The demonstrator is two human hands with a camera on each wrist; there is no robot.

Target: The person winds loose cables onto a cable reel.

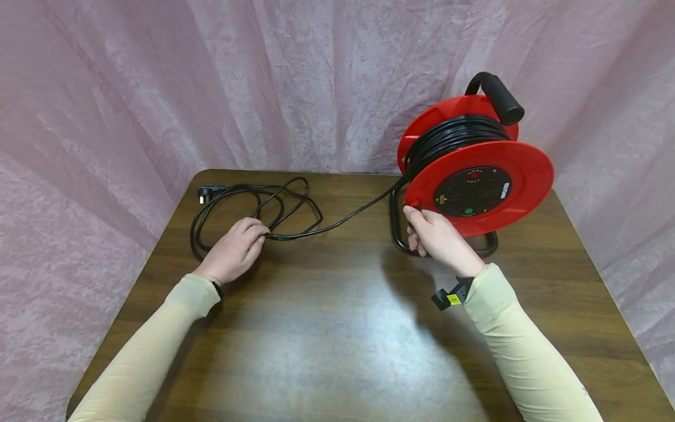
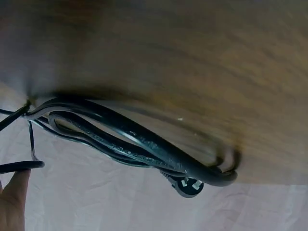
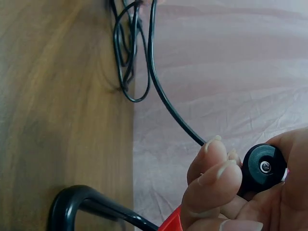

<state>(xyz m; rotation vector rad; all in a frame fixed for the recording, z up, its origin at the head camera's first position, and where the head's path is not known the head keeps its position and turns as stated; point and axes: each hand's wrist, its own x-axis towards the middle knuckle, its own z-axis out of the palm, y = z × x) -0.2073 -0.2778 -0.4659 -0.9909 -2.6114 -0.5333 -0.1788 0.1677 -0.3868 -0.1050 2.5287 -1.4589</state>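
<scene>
A red cable reel [image 1: 532,170] wound with black cable stands at the back right on a black tubular frame [image 1: 395,225]. My right hand [image 1: 440,237] grips the black winding knob [image 3: 263,167] near the reel's lower left rim; the right wrist view shows fingers and thumb around it. From the drum, the black cable [image 1: 350,217] runs left to my left hand [image 1: 234,249], which holds it between thumb and fingers just above the tabletop. Loose cable loops [image 1: 311,202] lie around and behind that hand. The cable's plug [image 2: 188,186] rests beyond them, near the table's back left corner.
The wooden table [image 1: 316,328] ends at a pink curtain [image 1: 316,82] behind and at the sides. A black carrying handle [image 1: 501,99] rises above the reel. Sockets sit in the reel's black face [image 1: 471,190].
</scene>
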